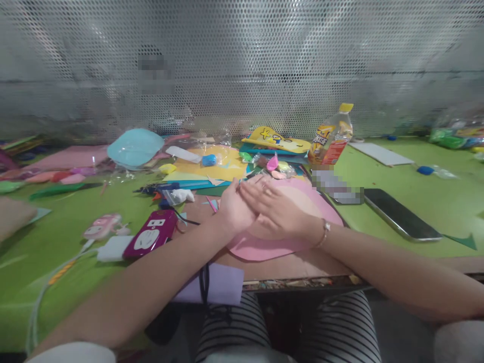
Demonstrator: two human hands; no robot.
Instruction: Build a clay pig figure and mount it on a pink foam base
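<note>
My left hand (233, 207) and my right hand (275, 207) meet palm to palm over a pink foam sheet (264, 244) at the table's near edge. The right palm lies across the left, fingers stretched flat. Whether anything sits between the palms is hidden. A bracelet circles my right wrist and a dark band my left forearm. The pink sheet rests on a brown board (298, 264).
A phone (401, 214) lies to the right. A bottle with a yellow cap (333, 135) stands behind. A magenta device (151, 234), white charger (113, 248), yellow foam (212, 169), blue shape (135, 147) and coloured scraps crowd the green table (75, 217). Perforated metal screen (242, 65) behind.
</note>
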